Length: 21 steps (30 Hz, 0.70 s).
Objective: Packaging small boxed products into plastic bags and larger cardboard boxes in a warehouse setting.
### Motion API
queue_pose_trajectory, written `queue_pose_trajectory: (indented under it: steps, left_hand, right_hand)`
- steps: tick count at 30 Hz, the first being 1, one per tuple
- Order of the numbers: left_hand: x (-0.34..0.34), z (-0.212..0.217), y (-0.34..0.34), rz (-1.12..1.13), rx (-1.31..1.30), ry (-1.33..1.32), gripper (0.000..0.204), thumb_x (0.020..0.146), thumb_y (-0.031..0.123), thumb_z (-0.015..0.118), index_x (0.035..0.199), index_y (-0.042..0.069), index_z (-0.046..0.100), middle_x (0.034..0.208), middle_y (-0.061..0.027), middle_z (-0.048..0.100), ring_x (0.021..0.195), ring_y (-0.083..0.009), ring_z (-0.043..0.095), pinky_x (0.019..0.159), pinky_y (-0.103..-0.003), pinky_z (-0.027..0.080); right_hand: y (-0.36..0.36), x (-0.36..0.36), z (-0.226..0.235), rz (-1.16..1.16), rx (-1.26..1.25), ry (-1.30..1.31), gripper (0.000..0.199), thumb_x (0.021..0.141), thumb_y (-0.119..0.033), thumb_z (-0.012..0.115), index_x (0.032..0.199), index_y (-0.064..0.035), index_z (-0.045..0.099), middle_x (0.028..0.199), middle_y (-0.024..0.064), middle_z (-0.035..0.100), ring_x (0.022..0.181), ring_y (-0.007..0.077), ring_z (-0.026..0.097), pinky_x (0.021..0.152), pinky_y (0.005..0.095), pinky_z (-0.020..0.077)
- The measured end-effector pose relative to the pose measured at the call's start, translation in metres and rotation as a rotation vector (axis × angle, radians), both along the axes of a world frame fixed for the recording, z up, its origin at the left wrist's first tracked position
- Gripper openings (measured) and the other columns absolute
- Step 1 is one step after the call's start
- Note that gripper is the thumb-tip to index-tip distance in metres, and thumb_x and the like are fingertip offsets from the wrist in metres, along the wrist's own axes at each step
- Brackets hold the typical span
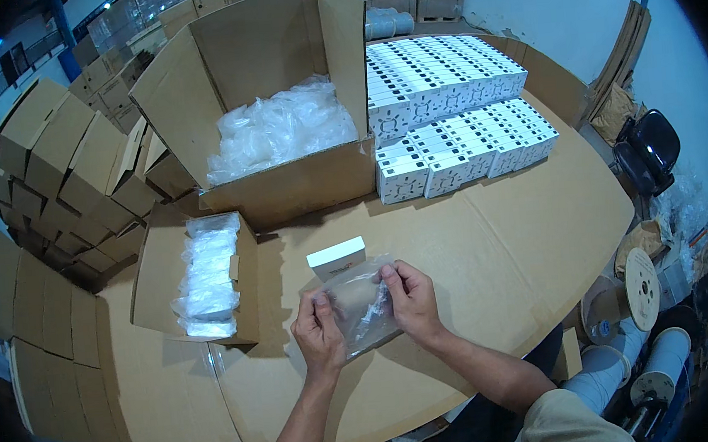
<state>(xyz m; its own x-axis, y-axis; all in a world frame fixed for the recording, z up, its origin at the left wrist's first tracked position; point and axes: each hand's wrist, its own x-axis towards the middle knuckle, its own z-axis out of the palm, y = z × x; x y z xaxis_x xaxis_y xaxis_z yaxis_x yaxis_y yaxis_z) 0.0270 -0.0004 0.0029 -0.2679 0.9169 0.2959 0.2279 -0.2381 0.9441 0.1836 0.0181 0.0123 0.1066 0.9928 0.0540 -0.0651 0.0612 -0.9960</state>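
Note:
A clear plastic bag (359, 308) is stretched between my two hands above the table, close to its front edge. Its left side is pinched between the thumb and fingers of my left hand (319, 332). My right hand (413, 299) grips the upper right edge of the bag, thumb on top. Just beyond the bag lies a small white box (337, 256), its lower part partly covered by the plastic. Left of my hands stands an open cardboard box (247, 287) with a row of plastic-wrapped packs (211, 270) inside.
Behind, a large open carton (301, 188) holds a heap of clear plastic bags (284, 131). Stacked white boxes (465, 150) fill the table's back right. Brown cartons (75, 168) pile up at the left. Right of the cardboard-covered table (530, 240) are spools (642, 290) and a black chair (648, 148).

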Motion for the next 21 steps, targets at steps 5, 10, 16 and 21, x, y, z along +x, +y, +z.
queue_pose_trajectory:
  steps: [5, 10, 16, 21]
  left_hand:
    - [-0.012, -0.006, 0.007, -0.008, -0.06, -0.373, 0.027, 0.106, 0.031, 0.054, 0.103, 0.004, 0.058, 0.094, 0.0003, 0.061, 0.079, -0.0086, 0.055, 0.072, -0.027, 0.05]
    - [-0.003, 0.014, -0.001, -0.15, -0.208, -0.326, 0.03, 0.093, 0.015, 0.075, 0.113, 0.002, 0.057, 0.101, -0.0042, 0.067, 0.09, -0.0113, 0.065, 0.079, -0.027, 0.054]
    - [-0.002, 0.011, 0.0, -0.254, -0.226, -0.292, 0.04, 0.085, 0.008, 0.082, 0.116, 0.002, 0.057, 0.102, -0.0064, 0.07, 0.092, -0.0135, 0.068, 0.082, -0.028, 0.055]
    - [0.0, 0.014, -0.002, -0.257, -0.229, -0.257, 0.04, 0.084, 0.009, 0.083, 0.115, 0.002, 0.059, 0.1, -0.0063, 0.07, 0.092, -0.0132, 0.067, 0.082, -0.028, 0.055]
  right_hand:
    - [-0.004, -0.006, 0.0, -0.083, 0.175, -0.237, 0.033, 0.106, -0.03, 0.055, 0.089, -0.0029, 0.062, 0.066, -0.0039, 0.053, 0.057, 0.0039, 0.047, 0.049, 0.0246, 0.0389]
    - [-0.002, -0.005, -0.003, -0.023, 0.125, -0.136, 0.025, 0.105, -0.024, 0.058, 0.093, -0.002, 0.064, 0.073, -0.0038, 0.058, 0.064, 0.004, 0.052, 0.055, 0.0232, 0.0434]
    - [0.018, 0.022, 0.005, -0.066, 0.161, 0.08, 0.016, 0.104, -0.014, 0.059, 0.109, -0.0009, 0.066, 0.09, 0.0019, 0.068, 0.078, 0.005, 0.06, 0.067, 0.0207, 0.0473]
    - [0.017, 0.036, 0.028, -0.029, 0.518, -0.422, 0.024, 0.086, -0.012, 0.077, 0.109, -0.0061, 0.07, 0.112, 0.0096, 0.069, 0.104, 0.0219, 0.063, 0.086, 0.0353, 0.0513]
